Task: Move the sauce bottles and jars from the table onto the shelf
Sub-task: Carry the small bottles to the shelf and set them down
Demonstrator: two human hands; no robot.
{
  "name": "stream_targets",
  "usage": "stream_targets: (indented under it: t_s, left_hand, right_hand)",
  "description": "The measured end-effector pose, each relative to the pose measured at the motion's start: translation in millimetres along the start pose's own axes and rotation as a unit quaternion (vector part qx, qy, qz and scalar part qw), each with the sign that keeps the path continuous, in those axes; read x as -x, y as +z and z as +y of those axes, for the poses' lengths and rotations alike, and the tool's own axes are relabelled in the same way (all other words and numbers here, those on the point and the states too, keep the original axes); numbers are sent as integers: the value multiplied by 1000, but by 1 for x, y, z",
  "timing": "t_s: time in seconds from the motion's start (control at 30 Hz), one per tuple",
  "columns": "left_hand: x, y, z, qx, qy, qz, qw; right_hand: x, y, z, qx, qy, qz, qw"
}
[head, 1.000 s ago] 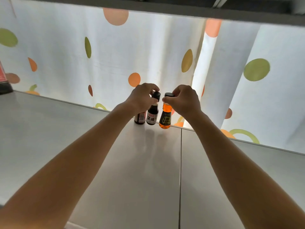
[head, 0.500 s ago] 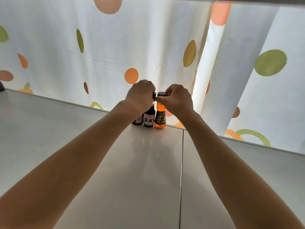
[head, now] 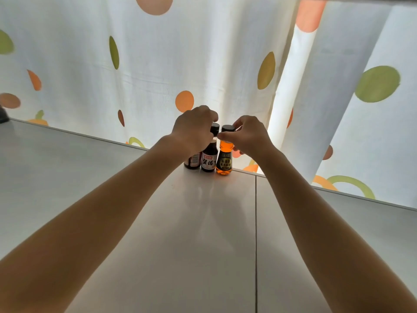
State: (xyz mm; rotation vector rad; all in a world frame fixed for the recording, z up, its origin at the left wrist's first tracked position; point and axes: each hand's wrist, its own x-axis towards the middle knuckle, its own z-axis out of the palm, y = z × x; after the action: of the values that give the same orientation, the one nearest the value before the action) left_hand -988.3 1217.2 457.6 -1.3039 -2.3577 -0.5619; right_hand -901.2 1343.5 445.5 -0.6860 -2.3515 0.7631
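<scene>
Now placing step: my left hand grips dark bottle, right hand pinches orange bottle beside it, near curtain. Next I release both.

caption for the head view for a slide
Left hand and right hand grip two of three sauce bottles by the spotted curtain.

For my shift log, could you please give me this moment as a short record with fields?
surface: pale shelf with a seam, spotted curtain behind
bottles: three upright in a row at the back edge
left bottle: dark, mostly hidden by the left hand
middle bottle: dark, black cap, left hand at its top
amber bottle: black cap pinched by the right hand
</scene>
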Motion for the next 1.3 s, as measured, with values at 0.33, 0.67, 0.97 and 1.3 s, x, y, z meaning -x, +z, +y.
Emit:
stream_targets:
  t_s: [0.33,0.67,0.97,1.3]
  left_hand:
    - [38,-21,6,19,44,26,999]
    - [133,-44,-2,11,86,55,995]
    - [246,-57,-29,-7,47,51,998]
    - [345,-108,-41,-34,-46,33,998]
  right_hand:
    - [32,-13,-21,72,53,29,996]
    - [126,4,-70,128,-52,97,986]
    - [239,53,-105,126,-129,72,981]
    - [319,67,-141,107,-183,6,977]
